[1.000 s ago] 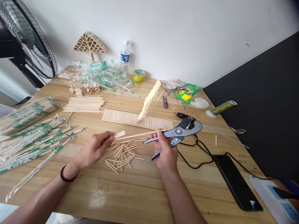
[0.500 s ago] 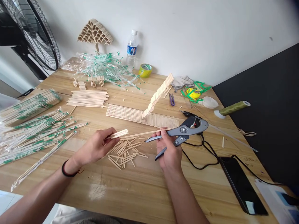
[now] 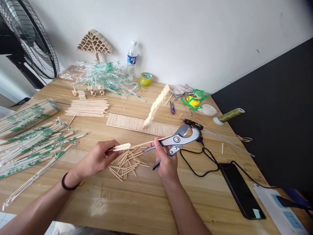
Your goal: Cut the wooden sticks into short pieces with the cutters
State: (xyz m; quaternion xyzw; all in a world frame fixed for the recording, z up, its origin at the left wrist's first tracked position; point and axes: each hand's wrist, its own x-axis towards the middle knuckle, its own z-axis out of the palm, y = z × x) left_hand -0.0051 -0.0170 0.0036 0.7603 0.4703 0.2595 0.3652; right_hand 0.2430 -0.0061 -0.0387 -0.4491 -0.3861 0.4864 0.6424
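My left hand is closed on a small bundle of short wooden sticks, their ends pointing right. In my right hand is a grey pipe cutter, its jaws apart and pointing right. A long wooden stick runs from under the fingers of my right hand towards the bundle's tip; whether it touches the bundle I cannot tell. Below and between both hands lies a loose pile of cut short sticks. Behind them rests a flat slatted stick panel, with a stepped stick piece rising from it.
Wrapped chopsticks fill the left side, near a row of bare sticks. Plastic wrappers, a water bottle and yellow tape stand behind. At right are a glue gun, its cable, and a phone.
The whole view has shifted, so most things sit further left and slightly lower. My right hand with the cutter has come a little closer to my left hand. Both grips stay the same.
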